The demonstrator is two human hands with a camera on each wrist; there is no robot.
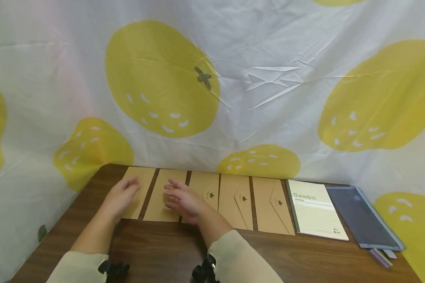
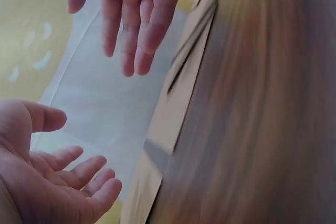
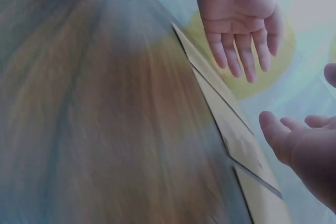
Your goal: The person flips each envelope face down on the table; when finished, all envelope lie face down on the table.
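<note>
Several brown paper envelopes lie side by side on the table, among them the leftmost envelope (image 1: 141,186), a middle one (image 1: 230,196) and the rightmost one (image 1: 269,204), which shows a pointed flap and a small dark crown mark. Over the leftmost envelope the left hand (image 1: 122,196) hovers with relaxed fingers, holding nothing. The right hand (image 1: 184,200) is above the second and third envelopes, fingers spread loosely and nothing in them. In the left wrist view the palms of the left hand (image 2: 58,171) and right hand (image 2: 139,14) face each other, apart.
Right of the envelopes lies a notepad (image 1: 316,212) marked Gambit. Beside it is a dark blue zip pouch (image 1: 363,216), with a purple item (image 1: 380,258) at its lower end. A white curtain (image 1: 262,118) with yellow fruit prints hangs behind the brown table (image 1: 156,243).
</note>
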